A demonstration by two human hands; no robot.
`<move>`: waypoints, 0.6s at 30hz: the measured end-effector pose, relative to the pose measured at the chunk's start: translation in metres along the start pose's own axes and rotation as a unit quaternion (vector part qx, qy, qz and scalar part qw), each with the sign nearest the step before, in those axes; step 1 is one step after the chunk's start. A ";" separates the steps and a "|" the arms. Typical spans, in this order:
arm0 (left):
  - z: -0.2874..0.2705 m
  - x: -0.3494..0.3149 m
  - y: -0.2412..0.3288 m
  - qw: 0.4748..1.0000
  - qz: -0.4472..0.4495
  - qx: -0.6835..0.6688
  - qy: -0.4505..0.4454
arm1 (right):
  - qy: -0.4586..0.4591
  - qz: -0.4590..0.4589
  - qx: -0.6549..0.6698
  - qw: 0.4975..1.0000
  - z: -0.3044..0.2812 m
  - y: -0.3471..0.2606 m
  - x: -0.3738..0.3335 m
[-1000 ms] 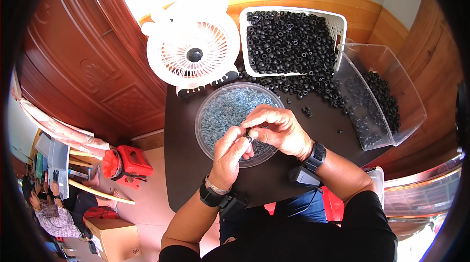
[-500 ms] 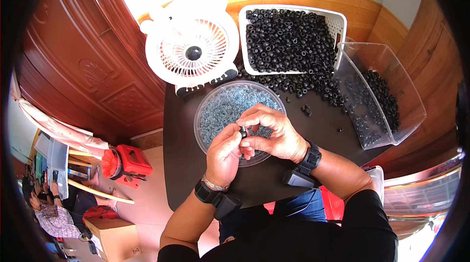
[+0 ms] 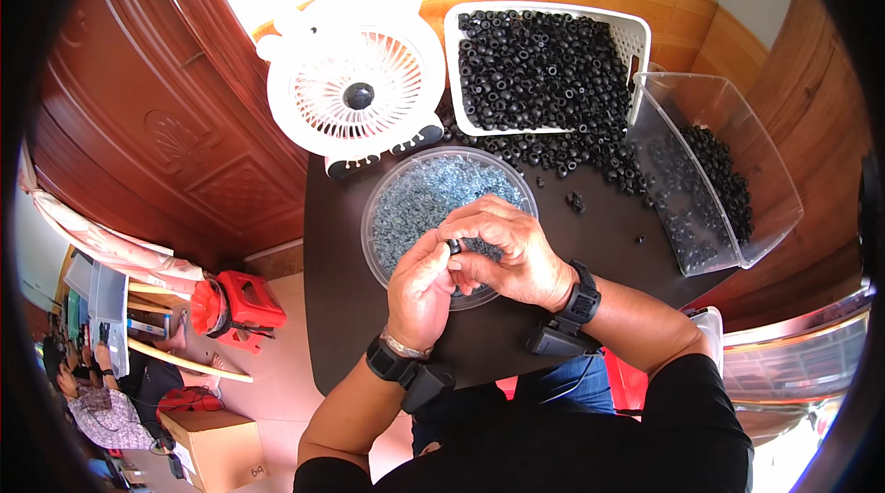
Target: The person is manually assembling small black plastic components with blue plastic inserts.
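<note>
A small glossy black ring-like piece (image 3: 454, 246) sits between the fingertips of both my hands, over the near part of a round clear tub (image 3: 365, 233). My left hand (image 3: 417, 295) pinches it from the left, thumb uppermost. From the right, my right hand (image 3: 525, 258) closes on the same piece with thumb and index finger; its other fingers curl out of sight. Tiny pale-blue translucent pieces (image 3: 406, 217) fill the tub. Whether one of these is held along with the black piece, I cannot tell.
Black pieces heap in a white basket (image 3: 638, 51) and spill as loose black pieces (image 3: 590, 157) across the dark table (image 3: 341, 336). A tilted clear bin (image 3: 770, 138) holds more. A white fan (image 3: 359, 129) stands at back left. Another person (image 3: 106, 415) sits far left.
My right thumb and fingers have closed in on the black piece, which has turned slightly between my fingertips. The whole view has shifted a little.
</note>
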State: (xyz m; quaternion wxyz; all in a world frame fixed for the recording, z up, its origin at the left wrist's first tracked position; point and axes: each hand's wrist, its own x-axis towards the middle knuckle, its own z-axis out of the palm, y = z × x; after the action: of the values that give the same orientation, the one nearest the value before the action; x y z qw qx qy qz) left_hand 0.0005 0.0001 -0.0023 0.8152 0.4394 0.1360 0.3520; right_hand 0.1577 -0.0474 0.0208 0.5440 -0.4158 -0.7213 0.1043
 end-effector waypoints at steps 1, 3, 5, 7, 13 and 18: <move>0.001 -0.001 0.001 1.000 -0.001 0.000 0.000 | -0.006 -0.010 -0.015 1.000 0.000 -0.001 0.001; 0.002 -0.001 0.002 1.000 -0.006 0.009 0.007 | -0.002 -0.011 -0.018 1.000 -0.001 -0.001 0.001; 0.000 0.000 0.002 1.000 -0.008 0.012 -0.003 | 0.002 -0.012 -0.022 1.000 -0.001 -0.001 0.000; -0.002 0.000 0.001 1.000 -0.011 0.016 -0.013 | 0.002 -0.020 -0.026 0.999 -0.001 0.001 0.000; 0.004 -0.003 0.002 0.999 0.015 0.045 -0.015 | -0.004 -0.039 -0.020 0.999 -0.004 -0.001 0.001; 0.007 -0.002 0.003 1.000 0.007 0.023 -0.010 | -0.009 -0.020 0.032 0.999 -0.002 0.008 -0.001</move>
State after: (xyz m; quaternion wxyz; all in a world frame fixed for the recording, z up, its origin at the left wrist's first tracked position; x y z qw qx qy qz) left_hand 0.0012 -0.0047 0.0041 0.8037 0.4621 0.1327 0.3504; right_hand 0.1631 -0.0439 0.0162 0.5526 -0.3831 -0.7304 0.1200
